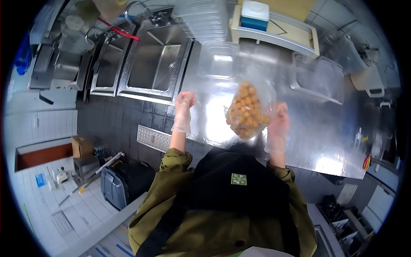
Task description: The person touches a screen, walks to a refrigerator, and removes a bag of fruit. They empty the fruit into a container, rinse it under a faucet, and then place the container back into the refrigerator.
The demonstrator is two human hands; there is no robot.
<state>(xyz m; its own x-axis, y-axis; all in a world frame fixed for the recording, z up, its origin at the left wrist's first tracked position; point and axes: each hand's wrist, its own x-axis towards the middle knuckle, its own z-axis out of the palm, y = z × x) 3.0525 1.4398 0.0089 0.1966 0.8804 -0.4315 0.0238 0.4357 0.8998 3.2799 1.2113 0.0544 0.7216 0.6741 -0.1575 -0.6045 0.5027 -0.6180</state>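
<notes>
A clear plastic bag [246, 109] full of round orange-yellow balls is over the steel counter, in front of my body; the kind of food is not clear. My right hand [279, 119], in a clear disposable glove, is at the bag's right edge. Motion blurs its fingers, so their grip on the plastic does not show. To the left, apart from the bag, my left hand [185, 100] is near the sink's corner. It also wears a clear glove, its fingers are curled in, and anything inside them is hidden.
Two steel sinks [150, 64] are at the left. On the counter [299, 137] stand a clear tray [218, 60], another clear container [317, 77] at right and stacked clear containers [201, 19] behind. A white pitcher [368, 81] is far right. A dark bin [115, 186] is on the floor.
</notes>
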